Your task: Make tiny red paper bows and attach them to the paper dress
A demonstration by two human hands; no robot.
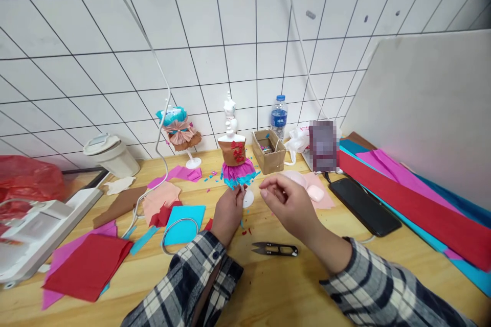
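Observation:
A small white dress-form mannequin (231, 137) stands upright, wearing a brown paper bodice with red bows and a ruffled skirt (238, 172) in magenta and turquoise. Just below the skirt, my left hand (227, 217) grips the mannequin by its stand; the round white base (248, 198) shows beside my fingers. To the right of the skirt, my right hand (293, 205) hovers with thumb and fingers curled together. Whatever may be between those fingertips is too small to make out. Black thread snips (275, 249) lie on the table between my forearms.
Coloured paper sheets (90, 265) lie at left near a white power strip (49, 235). Behind stand another dressed mannequin (180, 133), a cardboard box (269, 153) and a water bottle (279, 116). A phone (364, 205) and long paper strips (406, 194) occupy the right.

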